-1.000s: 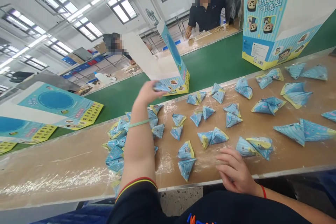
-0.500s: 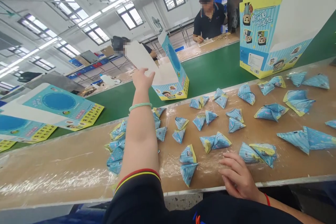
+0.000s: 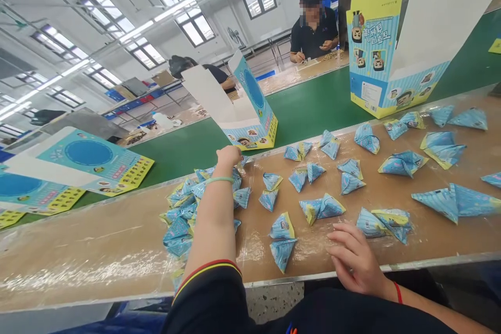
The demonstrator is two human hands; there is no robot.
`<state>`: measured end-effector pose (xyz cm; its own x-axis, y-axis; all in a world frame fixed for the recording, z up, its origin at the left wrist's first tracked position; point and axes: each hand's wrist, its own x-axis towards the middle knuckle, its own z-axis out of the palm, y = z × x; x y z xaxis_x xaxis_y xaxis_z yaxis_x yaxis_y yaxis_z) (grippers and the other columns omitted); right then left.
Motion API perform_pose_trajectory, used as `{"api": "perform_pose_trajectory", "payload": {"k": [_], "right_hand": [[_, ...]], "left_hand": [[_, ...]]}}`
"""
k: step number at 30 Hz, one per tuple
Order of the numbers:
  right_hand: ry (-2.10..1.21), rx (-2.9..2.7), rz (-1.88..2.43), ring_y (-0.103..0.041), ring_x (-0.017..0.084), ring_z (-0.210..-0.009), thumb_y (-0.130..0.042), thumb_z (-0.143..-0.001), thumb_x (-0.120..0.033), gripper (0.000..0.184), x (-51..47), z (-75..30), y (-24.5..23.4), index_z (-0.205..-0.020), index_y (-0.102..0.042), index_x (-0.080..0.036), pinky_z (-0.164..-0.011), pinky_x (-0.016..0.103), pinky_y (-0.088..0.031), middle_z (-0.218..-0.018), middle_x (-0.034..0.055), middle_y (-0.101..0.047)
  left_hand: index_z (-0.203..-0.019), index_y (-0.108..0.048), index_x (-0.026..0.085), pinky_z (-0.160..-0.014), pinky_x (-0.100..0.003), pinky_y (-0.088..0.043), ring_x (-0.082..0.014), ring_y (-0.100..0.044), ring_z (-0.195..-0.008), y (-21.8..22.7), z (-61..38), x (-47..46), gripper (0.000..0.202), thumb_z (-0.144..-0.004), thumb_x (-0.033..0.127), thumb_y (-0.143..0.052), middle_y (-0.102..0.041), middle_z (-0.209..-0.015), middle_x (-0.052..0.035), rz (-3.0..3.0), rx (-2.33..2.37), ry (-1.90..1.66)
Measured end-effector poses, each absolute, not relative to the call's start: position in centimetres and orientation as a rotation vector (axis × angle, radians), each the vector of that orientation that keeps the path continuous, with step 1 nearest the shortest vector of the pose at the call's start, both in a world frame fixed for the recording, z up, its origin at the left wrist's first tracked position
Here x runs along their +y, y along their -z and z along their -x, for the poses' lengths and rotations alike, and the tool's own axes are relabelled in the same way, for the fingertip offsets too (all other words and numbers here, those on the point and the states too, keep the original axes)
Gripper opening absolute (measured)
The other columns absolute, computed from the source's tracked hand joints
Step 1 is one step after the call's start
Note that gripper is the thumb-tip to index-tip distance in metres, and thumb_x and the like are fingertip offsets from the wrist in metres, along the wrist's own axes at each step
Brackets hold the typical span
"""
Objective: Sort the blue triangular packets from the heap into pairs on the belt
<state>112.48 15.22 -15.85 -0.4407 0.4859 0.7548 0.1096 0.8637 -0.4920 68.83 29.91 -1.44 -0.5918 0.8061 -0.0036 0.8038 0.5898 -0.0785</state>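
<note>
My left hand (image 3: 229,155), a green bangle at its wrist, reaches over the far end of a heap of blue and yellow triangular packets (image 3: 183,216). Its fingers curl down, closed; what they hold, if anything, is hidden behind the hand. Just beyond stands an open carton (image 3: 250,135), blue and white with its flaps up. My right hand (image 3: 356,258), a red string round its wrist, lies loosely open at the table's near edge, holding nothing. Beside its fingertips sits a pair of packets (image 3: 385,223); another pair (image 3: 323,209) lies a little further off.
Many paired packets are spread across the brown tabletop (image 3: 97,240). Behind it runs a green belt (image 3: 313,94) with a tall open carton (image 3: 370,73) on the right and more cartons (image 3: 94,156) on the left. Across the belt, a person (image 3: 315,31) sits at a bench.
My left hand has come back from the middle carton, its spread fingers now curled, and down to the packet heap. My right hand has stayed put. The view has shifted slightly.
</note>
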Motion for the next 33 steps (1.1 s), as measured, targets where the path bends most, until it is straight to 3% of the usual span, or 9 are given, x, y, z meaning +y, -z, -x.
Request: {"api": "perform_pose_trajectory", "payload": {"k": [2, 4, 7, 10, 21, 25, 30, 33], "right_hand": [[-0.466, -2.001, 0.437, -0.053, 0.026, -0.122, -0.05, -0.087, -0.006, 0.021, 15.2, -112.5, 15.8, -0.1, -0.061, -0.019, -0.111, 0.047, -0.037, -0.111, 0.0077, -0.066], [-0.467, -1.996, 0.442, -0.053, 0.026, -0.122, -0.05, -0.087, -0.006, 0.022, 15.2, -112.5, 15.8, -0.1, -0.062, -0.019, -0.111, 0.046, -0.037, -0.111, 0.0077, -0.066], [-0.464, -2.001, 0.45, -0.053, 0.026, -0.122, -0.049, -0.086, -0.006, 0.023, 15.2, -112.5, 15.6, -0.1, -0.062, -0.019, -0.111, 0.046, -0.037, -0.11, 0.0077, -0.066], [-0.462, -2.012, 0.443, -0.054, 0.025, -0.121, -0.05, -0.086, -0.007, 0.022, 15.2, -112.5, 15.5, -0.1, -0.063, -0.019, -0.111, 0.045, -0.037, -0.109, 0.0072, -0.066], [-0.461, -2.02, 0.439, -0.055, 0.025, -0.12, -0.051, -0.085, -0.006, 0.023, 15.3, -112.6, 15.2, -0.099, -0.063, -0.019, -0.11, 0.045, -0.039, -0.107, 0.007, -0.067], [-0.465, -2.02, 0.446, -0.056, 0.025, -0.12, -0.051, -0.086, -0.007, 0.022, 15.2, -112.6, 15.3, -0.1, -0.063, -0.019, -0.109, 0.046, -0.039, -0.107, 0.0071, -0.067], [-0.485, -2.025, 0.424, -0.055, 0.026, -0.121, -0.052, -0.087, -0.006, 0.022, 15.3, -112.8, 15.4, -0.101, -0.063, -0.019, -0.109, 0.047, -0.039, -0.109, 0.0074, -0.067], [-0.497, -2.016, 0.428, -0.055, 0.027, -0.12, -0.053, -0.087, -0.006, 0.022, 15.4, -112.9, 15.4, -0.101, -0.064, -0.019, -0.107, 0.048, -0.04, -0.11, 0.0076, -0.067]], "left_hand": [[-0.1, -0.077, 0.019, -0.101, -0.042, -0.05, -0.0308, -0.066, -0.115, -0.1, -69.2, 29.2, 0.024, -0.081, 0.028, -0.065, -0.075, -0.112, -0.0134, 1.384, -2.681, 0.048], [-0.115, -0.071, 0.014, -0.096, -0.036, -0.053, -0.0245, -0.067, -0.112, -1.9, -69.8, 28.0, 0.034, -0.09, 0.026, -0.051, -0.073, -0.117, -0.0133, 1.226, -2.501, 0.511], [-0.103, -0.071, 0.011, -0.084, -0.033, -0.057, -0.0193, -0.069, -0.092, -3.9, -71.1, 25.7, 0.027, -0.083, 0.024, -0.059, -0.074, -0.095, -0.0084, 0.988, -1.96, 1.371], [-0.087, -0.072, 0.015, -0.081, -0.034, -0.057, -0.018, -0.069, -0.083, -4.8, -72.7, 23.2, 0.019, -0.071, 0.026, -0.068, -0.071, -0.082, -0.0027, 1.01, -1.497, 1.651], [-0.087, -0.076, 0.018, -0.085, -0.039, -0.054, -0.0217, -0.068, -0.086, -1.3, -74.3, 22.5, 0.019, -0.08, 0.035, -0.071, -0.072, -0.08, -0.0047, 1.365, -1.535, 1.284], [-0.09, -0.078, 0.022, -0.091, -0.039, -0.054, -0.023, -0.068, -0.094, 1.9, -73.6, 25.4, 0.016, -0.086, 0.031, -0.065, -0.074, -0.09, -0.0062, 1.864, -1.913, 0.836], [-0.085, -0.079, 0.022, -0.089, -0.037, -0.054, -0.0255, -0.068, -0.095, 5.0, -73.9, 28.4, 0.013, -0.079, 0.025, -0.068, -0.074, -0.09, -0.0075, 2.197, -2.213, 0.267], [-0.102, -0.078, 0.02, -0.091, -0.035, -0.053, -0.0243, -0.068, -0.098, 4.4, -73.2, 27.3, 0.026, -0.081, 0.034, -0.069, -0.074, -0.108, -0.009, 2.14, -2.297, 0.23]]}}
